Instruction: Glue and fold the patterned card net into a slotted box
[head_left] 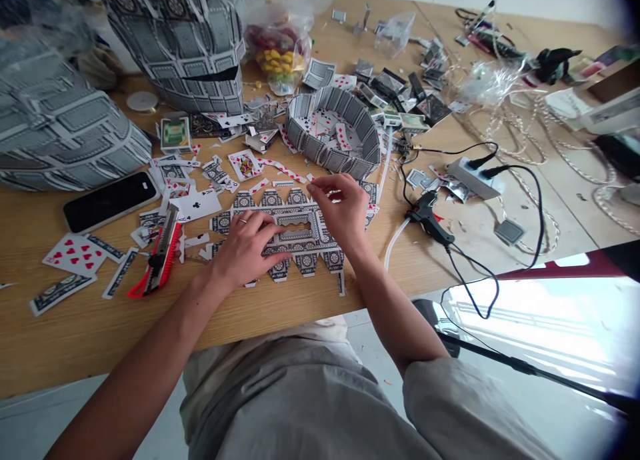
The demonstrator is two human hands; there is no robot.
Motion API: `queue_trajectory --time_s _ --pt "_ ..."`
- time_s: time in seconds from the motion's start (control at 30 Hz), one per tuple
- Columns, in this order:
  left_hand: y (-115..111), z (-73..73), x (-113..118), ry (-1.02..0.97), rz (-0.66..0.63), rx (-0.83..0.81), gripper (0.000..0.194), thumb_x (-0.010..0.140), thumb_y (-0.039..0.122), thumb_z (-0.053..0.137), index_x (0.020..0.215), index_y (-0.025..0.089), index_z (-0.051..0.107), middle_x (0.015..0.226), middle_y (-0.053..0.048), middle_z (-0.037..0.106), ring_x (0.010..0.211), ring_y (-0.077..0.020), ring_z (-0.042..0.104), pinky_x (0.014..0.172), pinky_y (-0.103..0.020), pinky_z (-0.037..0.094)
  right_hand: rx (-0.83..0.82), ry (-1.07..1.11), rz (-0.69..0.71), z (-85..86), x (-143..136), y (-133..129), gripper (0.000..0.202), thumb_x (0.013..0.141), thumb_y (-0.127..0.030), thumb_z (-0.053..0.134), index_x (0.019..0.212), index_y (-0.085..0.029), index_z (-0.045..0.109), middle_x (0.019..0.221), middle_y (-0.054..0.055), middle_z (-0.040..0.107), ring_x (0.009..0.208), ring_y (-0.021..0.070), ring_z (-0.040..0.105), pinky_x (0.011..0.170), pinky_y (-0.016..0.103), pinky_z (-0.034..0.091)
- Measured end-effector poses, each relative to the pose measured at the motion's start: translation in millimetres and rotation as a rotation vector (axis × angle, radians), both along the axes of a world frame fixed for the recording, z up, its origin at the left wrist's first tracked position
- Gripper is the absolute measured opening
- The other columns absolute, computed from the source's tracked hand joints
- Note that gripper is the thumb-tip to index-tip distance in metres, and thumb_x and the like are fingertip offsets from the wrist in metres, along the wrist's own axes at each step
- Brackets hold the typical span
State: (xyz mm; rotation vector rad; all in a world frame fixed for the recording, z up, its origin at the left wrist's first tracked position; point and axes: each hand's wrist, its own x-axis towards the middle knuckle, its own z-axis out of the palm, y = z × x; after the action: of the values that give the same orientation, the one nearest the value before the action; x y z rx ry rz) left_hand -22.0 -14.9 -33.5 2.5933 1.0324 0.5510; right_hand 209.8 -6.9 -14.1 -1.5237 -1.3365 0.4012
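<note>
A flat piece made of joined playing cards (295, 247), backs up, lies before me on the wooden table. Pointed flaps line its long edges and a ragged slot runs through its middle. My left hand (250, 243), with a ring on one finger, rests on its left part, fingers apart and pressing it down. Over its upper right part is my right hand (345, 210), thumb and forefinger pinched together near the top flaps. Whatever is between those fingertips is too small to make out. A narrow card strip (341, 283) sits at the lower edge.
Left are a red utility knife (163, 257), a phone (111, 202) and loose cards (75, 255). Behind stand an oval card-walled tray (333, 153) and large card-covered forms (195, 47). A glue gun (431, 220) and a power strip (474, 177) with trailing cables lie right.
</note>
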Motion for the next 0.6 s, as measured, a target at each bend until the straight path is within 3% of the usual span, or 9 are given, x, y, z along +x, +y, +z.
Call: queue_trajectory --time_s 0.3,0.6 --pt "0.2 1.7 -2.8 -0.03 -0.005 0.01 0.039 0.091 0.047 0.082 0.116 0.019 0.073 0.119 -0.012 0.065 0.12 -0.034 0.062 0.104 -0.05 0.048 0.045 0.155 -0.014 -3.6 -0.9 2.5 0.01 0.088 -0.024 0.07 0.09 -0.025 0.061 0.086 -0.001 0.071 0.076 0.0154 0.066 0.071 0.031 0.055" --pt "0.3 3.0 -4.0 -0.04 -0.01 -0.011 0.038 0.094 0.049 0.077 0.116 0.019 0.074 0.12 -0.013 0.064 0.12 -0.0345 0.062 0.107 -0.053 0.048 0.097 0.293 -0.016 -7.3 3.1 7.5 0.016 0.084 -0.028 0.077 0.087 -0.025 0.061 0.08 -0.003 0.065 0.068 0.0128 0.059 0.065 0.03 0.05"
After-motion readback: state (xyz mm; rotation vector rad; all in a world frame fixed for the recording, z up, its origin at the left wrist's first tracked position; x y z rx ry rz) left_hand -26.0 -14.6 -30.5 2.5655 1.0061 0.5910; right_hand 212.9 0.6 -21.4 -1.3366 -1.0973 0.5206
